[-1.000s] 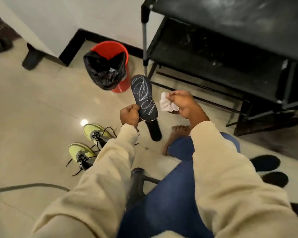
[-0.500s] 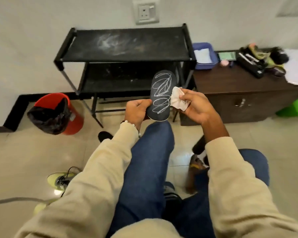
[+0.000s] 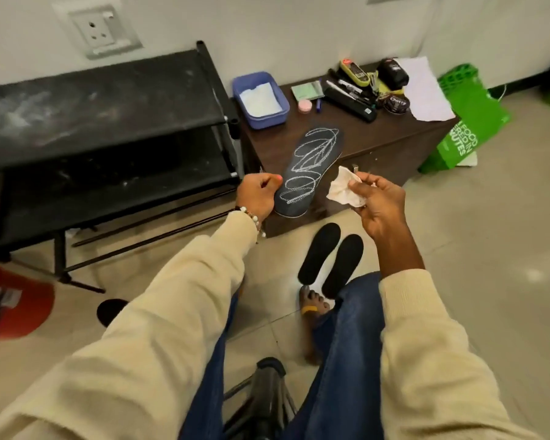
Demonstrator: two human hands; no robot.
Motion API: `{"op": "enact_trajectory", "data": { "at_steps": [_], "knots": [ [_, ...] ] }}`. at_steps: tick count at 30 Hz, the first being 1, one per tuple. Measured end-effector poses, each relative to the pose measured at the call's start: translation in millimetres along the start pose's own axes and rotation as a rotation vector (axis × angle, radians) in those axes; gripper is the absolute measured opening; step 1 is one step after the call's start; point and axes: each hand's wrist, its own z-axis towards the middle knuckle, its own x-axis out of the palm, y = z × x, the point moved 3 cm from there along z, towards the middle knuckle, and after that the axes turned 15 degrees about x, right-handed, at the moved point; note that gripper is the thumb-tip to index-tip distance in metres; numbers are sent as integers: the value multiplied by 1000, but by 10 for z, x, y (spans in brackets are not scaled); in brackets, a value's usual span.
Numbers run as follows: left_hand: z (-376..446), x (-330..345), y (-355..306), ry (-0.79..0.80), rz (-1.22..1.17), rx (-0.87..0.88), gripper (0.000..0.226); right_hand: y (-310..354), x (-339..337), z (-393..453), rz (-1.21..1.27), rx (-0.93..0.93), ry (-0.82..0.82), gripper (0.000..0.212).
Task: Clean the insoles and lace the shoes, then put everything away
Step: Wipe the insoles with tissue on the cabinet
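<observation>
Head view shows you seated with most of the job ahead, by my reading. Largest in the scene, the black two-shelf metal rack (image 3: 102, 100) stands far left, dusty on top; right of it the dark brown wooden cabinet (image 3: 378, 144) carries a blue plastic tray (image 3: 261, 100) with white wipes and a clutter of shoe-care items. A green printed carry bag (image 3: 467, 122) leans at the cabinet's right, and a red bin (image 3: 23, 306) sits at the near left edge. Your left hand (image 3: 256, 196) grips the heel end of the dark grey foam insole (image 3: 311, 166) scribbled with white chalk marks, fingers curled round its edge, toe pointing away over the cabinet. Your right hand (image 3: 381, 201) pinches a crumpled white wipe (image 3: 343, 188) just beside the insole, apart from it. The chalk is all there, so this insole is not yet wiped. Two plain black insoles (image 3: 331, 258) lie side by side on the tiled floor near your bare foot; whether they are clean you cannot tell. No shoes are in view, so lacing and storing remain. Nothing blocks the wipe's path.
</observation>
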Motion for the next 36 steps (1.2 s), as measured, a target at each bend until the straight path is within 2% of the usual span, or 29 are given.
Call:
{"op": "enact_trajectory", "data": {
  "at_steps": [3,8,14,18,21,25,27,33,36],
  "knots": [
    [335,198,332,7,48,-40,22,-37,29,244,-14,-9,-87,18],
    [755,343,760,0,19,-80,23,-50,226,557,-45,-76,-111,18],
    [1132,461,762,1,5,-30,31,22,523,900,-243,-212,-48,24],
    [1202,542,804,109,108,6,51,-33,640,1070,-403,-298,-24,24],
    [1235,516,818,235,230,93,70,-70,680,1189,-582,-377,-71,22],
    [1245,429,832,469,393,171,100,-49,761,1178,-790,-570,-138,17],
    [1243,382,890,529,491,190,106,-52,847,1156,-859,-702,-128,13],
    [1220,331,964,449,594,270,99,-247,1107,1192,-1227,-1025,-116,15],
    [1218,354,986,400,586,302,92,-381,1169,1161,-1321,-1143,-53,17]
  ]
}}
